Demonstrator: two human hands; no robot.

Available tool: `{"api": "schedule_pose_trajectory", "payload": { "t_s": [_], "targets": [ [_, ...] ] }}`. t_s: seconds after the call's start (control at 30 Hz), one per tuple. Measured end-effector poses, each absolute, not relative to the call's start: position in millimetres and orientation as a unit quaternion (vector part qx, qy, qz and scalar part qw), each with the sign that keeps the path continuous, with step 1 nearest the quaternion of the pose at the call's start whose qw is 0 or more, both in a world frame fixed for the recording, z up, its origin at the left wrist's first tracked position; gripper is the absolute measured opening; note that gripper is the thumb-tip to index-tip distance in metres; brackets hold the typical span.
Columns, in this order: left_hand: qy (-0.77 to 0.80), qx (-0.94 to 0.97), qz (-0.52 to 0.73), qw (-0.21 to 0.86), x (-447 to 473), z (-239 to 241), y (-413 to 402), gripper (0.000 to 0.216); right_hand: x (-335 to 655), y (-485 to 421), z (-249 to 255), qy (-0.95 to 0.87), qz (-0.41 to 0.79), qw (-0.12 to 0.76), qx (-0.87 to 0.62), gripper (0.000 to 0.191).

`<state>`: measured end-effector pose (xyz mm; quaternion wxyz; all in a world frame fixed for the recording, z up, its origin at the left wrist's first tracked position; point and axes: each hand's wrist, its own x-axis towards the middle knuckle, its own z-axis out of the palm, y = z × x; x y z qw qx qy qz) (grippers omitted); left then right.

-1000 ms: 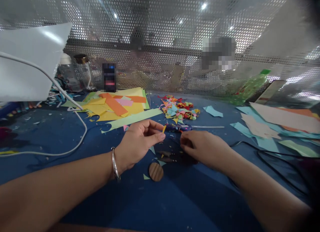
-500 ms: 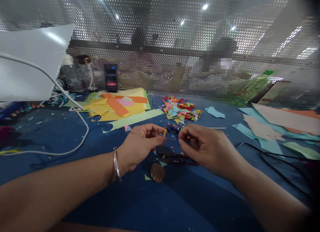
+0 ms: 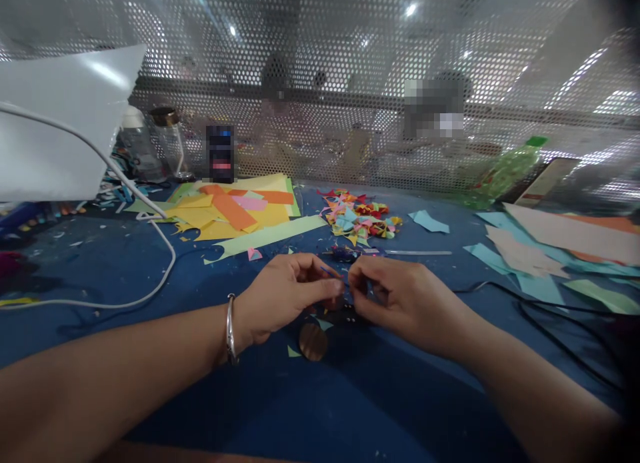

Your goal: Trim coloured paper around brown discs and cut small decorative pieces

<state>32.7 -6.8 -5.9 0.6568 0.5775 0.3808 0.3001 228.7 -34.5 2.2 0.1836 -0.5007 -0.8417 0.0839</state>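
left hand point(image 3: 285, 293) pinched a thin bluish sliver point(image 3: 330, 272), long axis ten-to-four o'clock, right hand point(image 3: 407, 296) at three, couldn't tell its grip

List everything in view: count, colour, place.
Perforated metal screen: one, grey, back
Tabletop: one, blue, foreground
Glossy panel: one, white, left
Thin cable: one, white, left
Lidded bottles: two, clear, back left
Upright device: one, dark, back
Stacked paper sheets: several, multicoloured, left
Paper strip: one, green, centre
Heaped paper scraps: many, multicoloured, centre
Paper offcut: one, light blue, right
Blue tool with clear rod: one, centre
Round wooden disc: one, brown, centre
Loose paper sheets: several, multicoloured, right
Plastic bottle: one, green, right
Looped cable: count unclear, black, right
Bracelet: one, silver, centre left
Left hand: one, centre
Right hand: one, centre
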Motion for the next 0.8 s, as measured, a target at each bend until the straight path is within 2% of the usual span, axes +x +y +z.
{"api": "schedule_pose_trajectory", "payload": {
  "t_s": [0.1, 0.17, 0.37, 0.8],
  "targets": [
    [0.417, 0.549, 0.301, 0.659, 34.5, -4.8, -7.1, 0.041, 226.8, -36.0, 2.0, -0.85, 0.076, 0.189, -0.486, 0.009],
    [0.436, 0.53, 0.297, 0.664, 35.2, -5.0, -6.9, 0.046, 225.3, -36.4, 1.1, -0.853, 0.07, 0.193, -0.48, 0.009],
    [0.435, 0.573, 0.329, 0.612, 34.6, -7.6, -7.3, 0.037, 222.0, -37.6, -1.7, -0.857, 0.056, 0.196, -0.474, 0.01],
    [0.427, 0.566, 0.327, 0.625, 33.6, -5.7, -8.7, 0.016, 219.2, -40.2, 1.6, -0.842, 0.094, 0.208, -0.488, 0.006]
  ]
}}
